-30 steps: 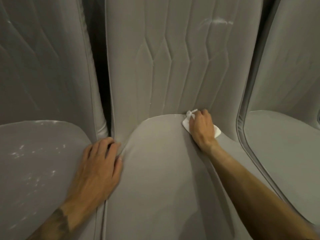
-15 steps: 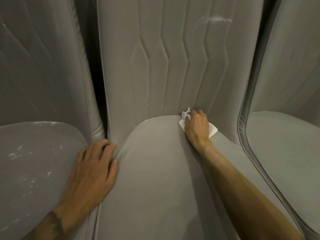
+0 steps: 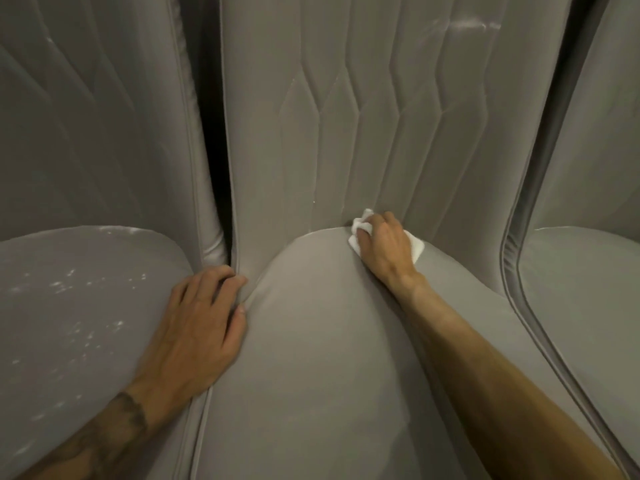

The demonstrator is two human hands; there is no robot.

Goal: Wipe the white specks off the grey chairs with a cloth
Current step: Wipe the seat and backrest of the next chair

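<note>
Three grey upholstered chairs stand side by side. On the middle chair (image 3: 311, 358), my right hand (image 3: 384, 251) grips a crumpled white cloth (image 3: 360, 225) and presses it into the crease where the seat meets the quilted backrest. My left hand (image 3: 197, 327) rests flat with fingers spread on the left edge of the middle seat, in the gap beside the left chair (image 3: 69, 341). White specks (image 3: 79, 327) dot the left chair's seat. A white smear (image 3: 474, 25) shows high on the middle backrest.
The right chair (image 3: 588, 306) has a piped edge running close beside my right forearm. A dark narrow gap (image 3: 216, 174) separates the left and middle backrests.
My right hand has slid the cloth a little to the left along the seat crease. My left hand stays on the seat edge. The view has shifted slightly.
</note>
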